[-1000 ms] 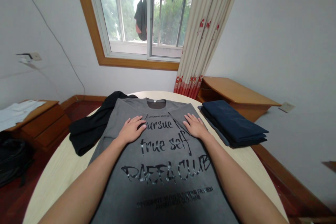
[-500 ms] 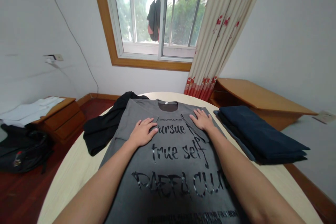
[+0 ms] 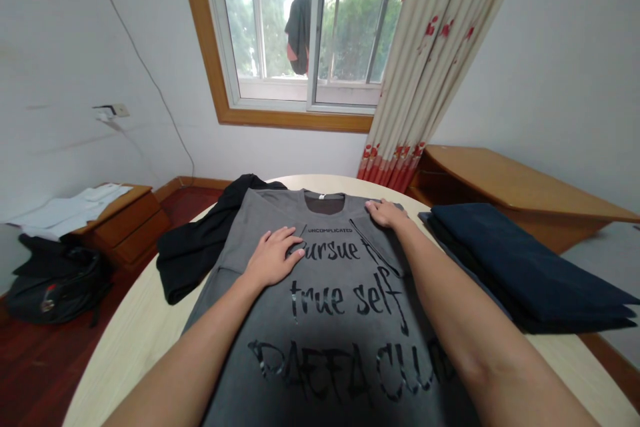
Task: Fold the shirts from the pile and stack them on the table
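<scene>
A grey T-shirt [image 3: 325, 273] with black lettering lies spread face up, its collar at the far side and its sleeves folded inward over the chest. My left hand [image 3: 275, 255] rests flat on the left folded sleeve, beside the upper lettering, with its fingers spread. At the shirt's far right shoulder, my right hand [image 3: 387, 213] lies on the cloth above the folded right sleeve. Its fingers point left and are partly foreshortened; I see no cloth lifted in them. The shirt's bottom end runs out of view.
The shirt is on a round pale table [image 3: 120, 340]. A black garment [image 3: 200, 250] lies to its left, partly under it. Folded dark clothes [image 3: 520, 260] are stacked on the right. Beyond stand a wooden desk [image 3: 515, 177], a curtain [image 3: 435, 60] and a drawer cabinet [image 3: 135, 223].
My right hand has slid up from the right sleeve to the shoulder, its fingers turning left. The left hand stays on the left sleeve. The view has shifted slightly.
</scene>
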`<state>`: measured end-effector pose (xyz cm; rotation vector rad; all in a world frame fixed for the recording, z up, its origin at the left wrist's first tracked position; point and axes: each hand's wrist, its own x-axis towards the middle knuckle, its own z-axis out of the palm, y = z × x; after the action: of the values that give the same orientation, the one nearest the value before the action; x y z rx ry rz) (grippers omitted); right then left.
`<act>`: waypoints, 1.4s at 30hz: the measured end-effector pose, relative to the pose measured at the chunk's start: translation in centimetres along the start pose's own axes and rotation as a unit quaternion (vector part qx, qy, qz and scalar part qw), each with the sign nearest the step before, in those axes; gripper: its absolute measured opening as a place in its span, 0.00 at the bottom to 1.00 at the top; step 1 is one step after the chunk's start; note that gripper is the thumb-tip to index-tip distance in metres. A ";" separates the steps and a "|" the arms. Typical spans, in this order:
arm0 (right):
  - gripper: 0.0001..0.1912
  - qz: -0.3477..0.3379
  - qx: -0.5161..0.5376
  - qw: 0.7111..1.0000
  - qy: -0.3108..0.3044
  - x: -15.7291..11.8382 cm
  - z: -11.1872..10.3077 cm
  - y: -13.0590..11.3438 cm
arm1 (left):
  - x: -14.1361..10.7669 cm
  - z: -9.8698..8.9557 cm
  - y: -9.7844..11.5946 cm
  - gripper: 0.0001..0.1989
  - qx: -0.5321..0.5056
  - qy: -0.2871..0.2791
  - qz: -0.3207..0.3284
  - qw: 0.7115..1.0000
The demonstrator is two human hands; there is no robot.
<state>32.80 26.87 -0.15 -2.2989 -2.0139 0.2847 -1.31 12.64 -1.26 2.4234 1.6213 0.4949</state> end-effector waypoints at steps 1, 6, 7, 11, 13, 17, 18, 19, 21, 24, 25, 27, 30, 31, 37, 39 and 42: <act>0.34 0.005 0.000 1.000 -0.002 0.2 -0.1 0.0 | 0.0 0.0 0.0 0.21 -0.001 -0.002 -0.002 1.000; 0.35 0.020 -0.040 0.999 -0.007 0.4 0.0 -0.7 | 0.0 -0.2 0.2 0.21 0.002 -0.004 -0.002 1.000; 0.35 0.023 -0.051 0.998 -0.010 0.2 0.1 -0.9 | 0.0 -0.2 0.2 0.21 0.003 -0.004 -0.001 1.000; 0.36 -0.016 -0.071 0.997 0.040 -1.3 1.0 -1.5 | 0.0 -0.2 0.1 0.20 0.002 0.001 0.001 1.000; 0.37 -0.033 -0.052 0.996 0.066 -2.3 1.6 -1.0 | 0.0 -0.1 0.0 0.21 0.001 0.003 0.003 1.000; 0.38 0.000 -0.017 0.996 0.086 -3.4 2.0 1.8 | 0.0 0.1 -0.1 0.21 0.000 0.002 0.004 1.000; 0.39 0.004 -0.019 0.996 0.086 -3.6 2.0 2.5 | 0.0 0.1 -0.1 0.21 0.000 0.002 0.004 1.000; 0.38 0.007 -0.024 0.996 0.081 -3.7 1.9 3.1 | 0.0 0.1 -0.1 0.21 0.000 0.003 0.003 1.000; 0.38 0.011 -0.040 0.997 0.063 -3.8 1.7 3.7 | 0.0 0.0 -0.1 0.21 -0.001 0.003 0.000 1.000; 0.37 0.013 -0.063 0.996 0.059 -4.4 1.6 3.1 | 0.0 0.0 -0.1 0.20 0.000 0.001 -0.002 1.000; 0.37 0.003 -0.068 0.996 0.063 -4.6 1.6 2.7 | 0.1 0.0 -0.1 0.20 0.000 0.001 -0.002 1.000; 0.38 -0.017 -0.066 0.996 0.063 -5.3 1.8 1.8 | 0.1 0.1 -0.2 0.20 0.002 0.001 -0.001 1.000; 0.38 -0.020 -0.045 0.998 0.047 -6.4 2.0 0.8 | 0.2 0.2 -0.2 0.21 0.004 0.005 0.002 1.000; 0.38 -0.026 -0.039 0.998 0.043 -6.9 2.1 0.4 | 0.2 0.2 -0.3 0.21 0.004 0.006 0.003 1.000; 0.38 -0.079 -0.004 0.997 0.018 -11.0 1.9 -1.4 | 0.2 0.4 -0.5 0.21 0.004 0.009 0.011 1.000; 0.38 -0.084 0.002 0.996 0.022 -12.6 1.7 -1.5 | 0.2 0.4 -0.6 0.21 0.004 0.016 0.015 1.000; 0.38 -0.090 -0.007 0.996 0.020 -15.1 1.9 -1.4 | 0.0 0.3 -0.5 0.21 0.003 0.049 0.020 0.999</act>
<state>29.22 12.05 -0.41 -2.0926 -2.1906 0.2119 -1.58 12.87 -1.69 2.4765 1.6164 0.6262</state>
